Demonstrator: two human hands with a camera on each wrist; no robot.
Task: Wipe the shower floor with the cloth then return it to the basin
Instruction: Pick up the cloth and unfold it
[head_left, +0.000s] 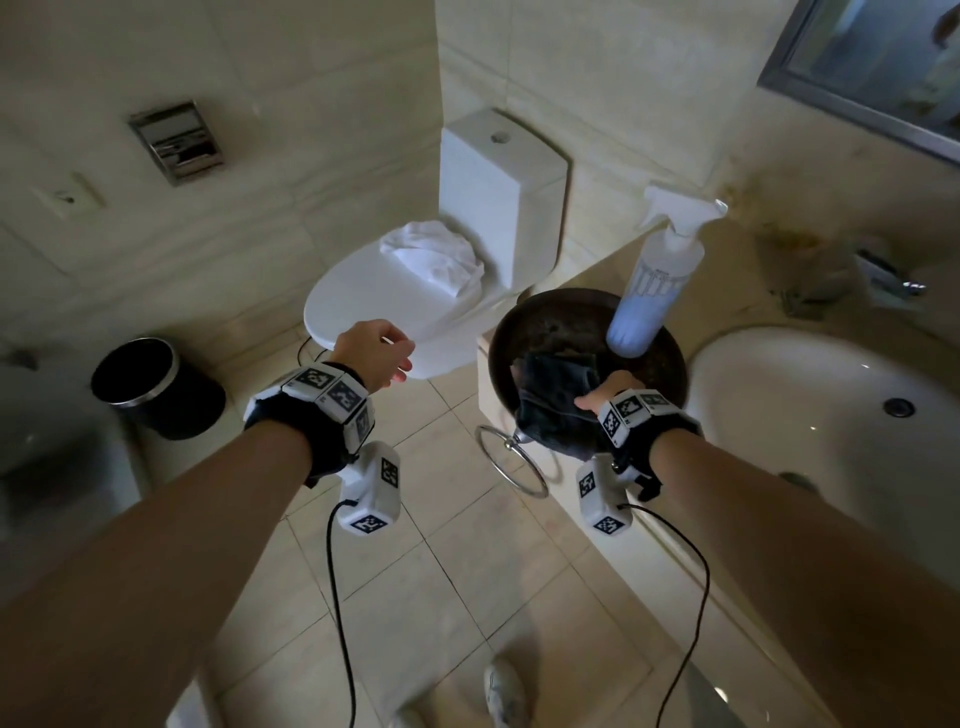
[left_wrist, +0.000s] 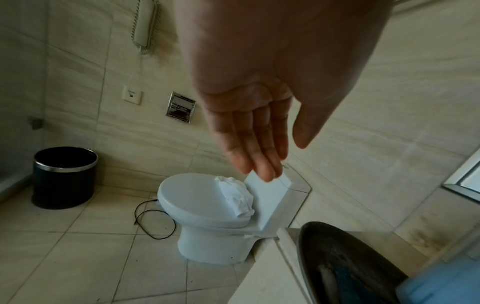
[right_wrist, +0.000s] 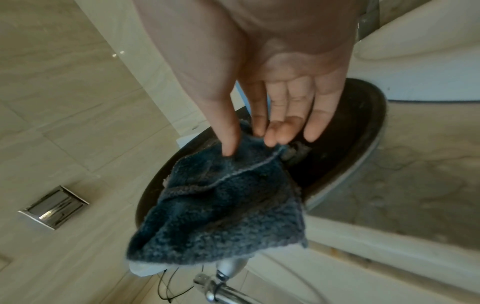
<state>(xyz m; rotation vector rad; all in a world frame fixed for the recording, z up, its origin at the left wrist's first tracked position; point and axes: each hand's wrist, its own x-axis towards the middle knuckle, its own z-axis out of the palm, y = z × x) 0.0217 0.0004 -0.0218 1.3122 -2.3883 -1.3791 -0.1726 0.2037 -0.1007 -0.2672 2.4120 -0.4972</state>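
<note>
A black bin (head_left: 156, 387) stands well left of the left hand (head_left: 375, 355), which hangs empty with straight fingers just before the toilet (head_left: 384, 306); a white towel (head_left: 434, 257) lies on its lid. The right hand (head_left: 605, 396) pinches the dark cloth (head_left: 556, 410) between thumb and fingertips over the brown basin (head_left: 670, 358). Beyond it a spray bottle (head_left: 654, 280) stands in the basin, its label unreadable. The sink (head_left: 810, 395) lies to its right.
</note>
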